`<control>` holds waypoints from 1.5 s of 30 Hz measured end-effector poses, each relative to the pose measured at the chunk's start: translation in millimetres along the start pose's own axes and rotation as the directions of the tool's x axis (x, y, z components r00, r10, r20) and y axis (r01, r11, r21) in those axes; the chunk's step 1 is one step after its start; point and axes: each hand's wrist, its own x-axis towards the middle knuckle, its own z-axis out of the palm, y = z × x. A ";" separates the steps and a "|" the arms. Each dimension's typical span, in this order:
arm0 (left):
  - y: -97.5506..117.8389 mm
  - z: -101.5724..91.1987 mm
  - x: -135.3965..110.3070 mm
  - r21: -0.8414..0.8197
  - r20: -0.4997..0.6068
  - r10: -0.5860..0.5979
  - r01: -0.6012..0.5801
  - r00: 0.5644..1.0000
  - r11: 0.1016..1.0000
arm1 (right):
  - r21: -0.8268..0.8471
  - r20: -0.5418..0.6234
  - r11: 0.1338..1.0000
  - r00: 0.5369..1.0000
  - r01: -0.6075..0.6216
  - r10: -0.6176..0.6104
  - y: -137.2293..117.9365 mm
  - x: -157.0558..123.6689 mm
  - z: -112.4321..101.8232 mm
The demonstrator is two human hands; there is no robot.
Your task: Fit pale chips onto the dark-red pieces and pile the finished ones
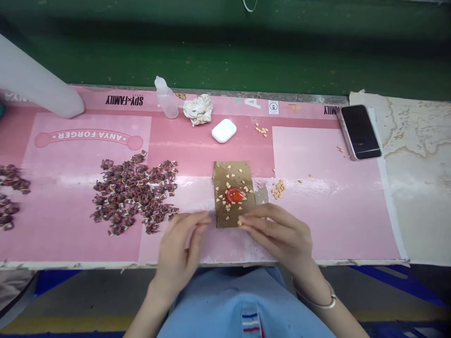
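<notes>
Brown cardboard (221, 176) scattered with tiny cream hearts (228, 172) and a glossy red blob (234, 195) lies just ahead of the right hand (276, 232), whose fingertips (241, 223) touch its near edge, though whether they pinch anything cannot be told. The left hand (181, 249) hangs loosely open and empty just left of the cardboard, with a heap of dark reddish flakes (134, 195) farther left on the pink desk mat (211, 141).
</notes>
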 end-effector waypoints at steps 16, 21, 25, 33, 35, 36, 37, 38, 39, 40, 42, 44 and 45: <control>-30.9 -35.8 -16.3 0.554 0.245 0.056 -0.188 0.968 0.811 | -0.350 0.181 0.927 0.981 0.136 -0.075 27.8 14.3 -12.0; -32.0 -39.0 -10.7 0.554 0.340 0.076 -0.265 0.937 0.789 | -0.384 0.227 0.900 0.966 0.204 -0.122 27.2 16.6 -13.2; -29.5 -40.0 -4.8 0.468 0.321 0.054 -0.207 0.946 0.859 | -0.408 0.256 0.874 0.952 0.264 -0.168 25.5 20.3 -15.6; 1.6 -19.5 9.8 -0.492 0.147 -0.244 0.285 0.959 0.823 | -0.171 0.114 0.969 0.981 0.177 -0.159 -6.8 28.3 -17.9; 8.4 -12.1 11.4 -0.736 0.263 -0.342 0.417 0.902 0.533 | -0.042 0.114 0.991 0.986 0.130 -0.124 -15.1 28.4 -13.9; 10.8 -9.3 12.4 -0.802 0.338 -0.361 0.467 0.869 0.372 | 0.016 0.114 0.994 0.987 0.110 -0.111 -18.0 28.1 -11.5; 12.7 -7.1 13.7 -0.833 0.412 -0.359 0.506 0.837 0.225 | 0.068 0.106 0.993 0.989 0.099 -0.106 -20.1 27.5 -8.9; 14.1 -5.7 15.2 -0.837 0.477 -0.342 0.537 0.810 0.103 | 0.111 0.098 0.989 0.990 0.093 -0.104 -21.4 26.8 -6.3; 15.3 -4.9 17.0 -0.827 0.530 -0.323 0.562 0.785 0.009 | 0.147 0.085 0.985 0.991 0.092 -0.105 -22.1 26.1 -3.8; 16.3 -4.6 18.9 -0.809 0.573 -0.304 0.586 0.761 -0.058 | 0.174 0.067 0.981 0.992 0.091 -0.104 -22.3 25.4 -1.6; 18.1 -4.9 22.3 -0.778 0.623 -0.284 0.613 0.728 -0.135 | 0.205 0.029 0.974 0.994 0.095 -0.104 -22.0 24.5 1.9; 19.4 -5.2 24.2 -0.759 0.648 -0.285 0.629 0.706 -0.169 | 0.207 0.018 0.973 0.994 0.101 -0.107 -21.3 24.2 4.0; 19.8 -5.1 24.4 -0.753 0.655 -0.286 0.634 0.699 -0.176 | 0.198 0.019 0.975 0.994 0.105 -0.111 -21.0 24.3 4.5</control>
